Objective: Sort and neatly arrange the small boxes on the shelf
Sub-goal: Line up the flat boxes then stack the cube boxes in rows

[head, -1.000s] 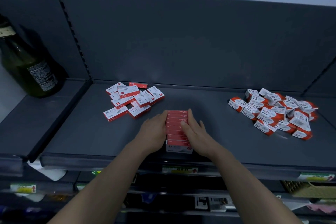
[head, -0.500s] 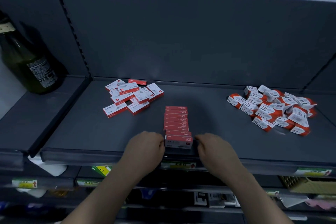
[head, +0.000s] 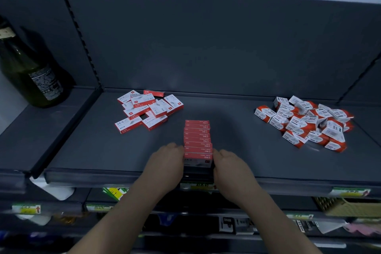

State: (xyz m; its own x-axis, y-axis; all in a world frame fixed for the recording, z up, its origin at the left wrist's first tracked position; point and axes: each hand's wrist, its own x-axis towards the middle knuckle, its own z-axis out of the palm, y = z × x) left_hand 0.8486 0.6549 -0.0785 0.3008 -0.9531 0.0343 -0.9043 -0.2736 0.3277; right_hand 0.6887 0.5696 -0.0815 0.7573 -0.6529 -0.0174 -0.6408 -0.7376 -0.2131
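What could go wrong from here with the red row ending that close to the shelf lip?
1. The row of red staple boxes ends near the shelf front edge. The left hand and right hand flank its near end, so a pull toward the person could drop the nearest box off.
2. The boxes in the row sit slightly offset, so uneven side pressure might buckle it. The fingers are hidden, so the grip cannot be judged.

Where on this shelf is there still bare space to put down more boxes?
Bare shelf lies between the red row and the right pile, in front of the left pile, and behind the row. Crowded: both piles, and the row's front end, flanked by the left hand and right hand.
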